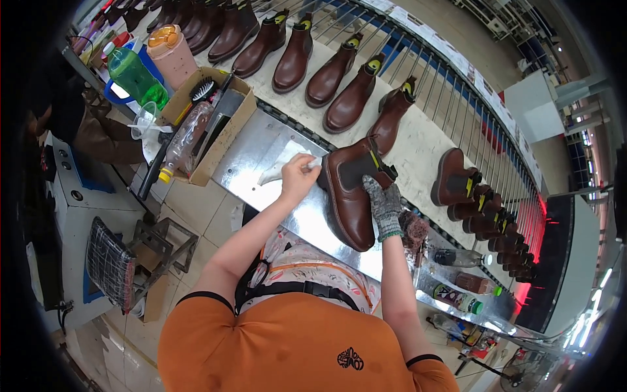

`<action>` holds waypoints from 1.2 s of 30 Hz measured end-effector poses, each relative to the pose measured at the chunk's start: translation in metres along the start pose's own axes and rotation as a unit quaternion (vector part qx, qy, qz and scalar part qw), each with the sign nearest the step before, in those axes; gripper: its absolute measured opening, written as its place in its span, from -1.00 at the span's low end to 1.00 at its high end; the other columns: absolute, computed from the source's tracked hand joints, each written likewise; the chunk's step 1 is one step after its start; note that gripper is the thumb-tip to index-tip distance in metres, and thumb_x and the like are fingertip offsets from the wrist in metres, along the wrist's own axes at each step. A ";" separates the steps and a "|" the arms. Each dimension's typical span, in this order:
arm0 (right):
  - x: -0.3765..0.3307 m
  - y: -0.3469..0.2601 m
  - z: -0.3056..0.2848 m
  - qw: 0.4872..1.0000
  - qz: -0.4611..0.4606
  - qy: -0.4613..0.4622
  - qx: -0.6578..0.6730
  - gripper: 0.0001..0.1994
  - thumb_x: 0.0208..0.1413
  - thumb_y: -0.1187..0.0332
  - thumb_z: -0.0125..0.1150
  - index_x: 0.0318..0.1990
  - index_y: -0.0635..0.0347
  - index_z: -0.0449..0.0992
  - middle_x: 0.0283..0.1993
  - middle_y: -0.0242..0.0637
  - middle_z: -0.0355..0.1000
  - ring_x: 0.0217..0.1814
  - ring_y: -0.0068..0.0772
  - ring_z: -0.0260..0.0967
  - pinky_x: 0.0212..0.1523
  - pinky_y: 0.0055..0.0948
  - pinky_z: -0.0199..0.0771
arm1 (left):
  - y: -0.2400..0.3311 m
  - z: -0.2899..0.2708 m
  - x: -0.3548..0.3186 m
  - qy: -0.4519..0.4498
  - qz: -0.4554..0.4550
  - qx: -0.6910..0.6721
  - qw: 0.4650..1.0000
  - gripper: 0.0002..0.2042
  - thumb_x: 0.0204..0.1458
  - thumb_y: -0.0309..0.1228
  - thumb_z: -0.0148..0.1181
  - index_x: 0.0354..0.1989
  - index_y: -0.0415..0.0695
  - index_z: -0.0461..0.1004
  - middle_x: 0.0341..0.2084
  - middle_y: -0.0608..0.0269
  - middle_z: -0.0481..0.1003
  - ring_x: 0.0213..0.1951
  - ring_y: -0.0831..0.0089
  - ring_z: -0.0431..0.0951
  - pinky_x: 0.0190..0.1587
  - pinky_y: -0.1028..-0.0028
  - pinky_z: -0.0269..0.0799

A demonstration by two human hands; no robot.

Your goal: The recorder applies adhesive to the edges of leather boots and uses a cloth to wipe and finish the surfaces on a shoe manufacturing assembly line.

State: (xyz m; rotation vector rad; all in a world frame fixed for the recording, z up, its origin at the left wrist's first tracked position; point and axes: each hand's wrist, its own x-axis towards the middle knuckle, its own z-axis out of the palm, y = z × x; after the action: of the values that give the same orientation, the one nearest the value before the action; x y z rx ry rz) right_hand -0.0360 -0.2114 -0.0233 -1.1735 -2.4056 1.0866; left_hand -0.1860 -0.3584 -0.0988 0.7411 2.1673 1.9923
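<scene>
A brown ankle boot (351, 193) with a dark elastic side panel is held over the metal worktop, its toe pointing toward me. My right hand (384, 206), in a grey knitted glove, grips the boot at its right side by the ankle. On the other side, my bare left hand (300, 175) pinches a small white piece (315, 163) against or close to the boot's heel. Whether that piece is cloth or something firmer, I cannot tell. Beside the left hand, a crumpled white cloth or paper (277, 166) lies on the metal.
Several brown boots (349, 98) stand along the conveyor (418, 140) beyond the worktop. At left, a cardboard box (243, 108) holds a brush and a bottle, near a green bottle (134, 72) and pink jug (171, 52). Bottles (457, 297) and a brownish sponge-like lump (413, 228) lie at right.
</scene>
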 end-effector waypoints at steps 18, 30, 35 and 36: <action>0.008 0.013 0.006 0.999 0.018 -0.021 0.023 -0.45 -0.16 -0.09 0.28 -0.14 0.18 0.53 -0.09 -0.02 0.46 0.00 -0.05 0.38 0.00 -0.22 0.31 | 0.006 -0.021 0.046 -0.190 0.281 0.197 0.920 -0.85 -0.26 -0.62 0.19 -0.47 -0.12 0.52 -0.44 0.32 0.51 -0.33 0.35 0.50 -0.34 0.44 0.46; 0.014 0.028 0.014 0.999 0.013 -0.014 0.051 -0.40 -0.20 -0.13 0.30 -0.12 0.19 0.53 -0.09 -0.01 0.46 0.02 -0.02 0.36 0.05 -0.20 0.27 | 0.015 -0.029 0.045 -0.282 0.392 0.223 0.847 -0.79 -0.34 -0.62 0.19 -0.47 -0.06 0.50 -0.42 0.41 0.45 -0.31 0.44 0.46 -0.41 0.48 0.45; 0.020 0.037 0.017 0.999 0.007 -0.023 0.044 -0.41 -0.21 -0.13 0.30 -0.12 0.15 0.54 -0.08 -0.01 0.46 0.02 -0.03 0.36 0.05 -0.20 0.27 | 0.015 -0.027 0.034 -0.297 0.395 0.184 0.849 -0.84 -0.30 -0.60 0.17 -0.48 -0.10 0.50 -0.41 0.37 0.45 -0.29 0.40 0.44 -0.35 0.46 0.44; 0.020 0.039 0.017 0.999 0.002 -0.018 0.039 -0.42 -0.21 -0.13 0.30 -0.13 0.14 0.54 -0.09 -0.02 0.46 0.02 -0.03 0.36 0.05 -0.20 0.27 | 0.015 -0.027 0.032 -0.297 0.395 0.183 0.850 -0.84 -0.30 -0.60 0.17 -0.48 -0.10 0.50 -0.41 0.37 0.45 -0.29 0.40 0.44 -0.35 0.46 0.44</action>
State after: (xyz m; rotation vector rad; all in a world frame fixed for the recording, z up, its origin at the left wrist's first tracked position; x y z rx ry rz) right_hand -0.0357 -0.1898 -0.0649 -1.1425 -2.3641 1.2012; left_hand -0.2203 -0.3693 -0.0728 2.2449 1.9884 1.2128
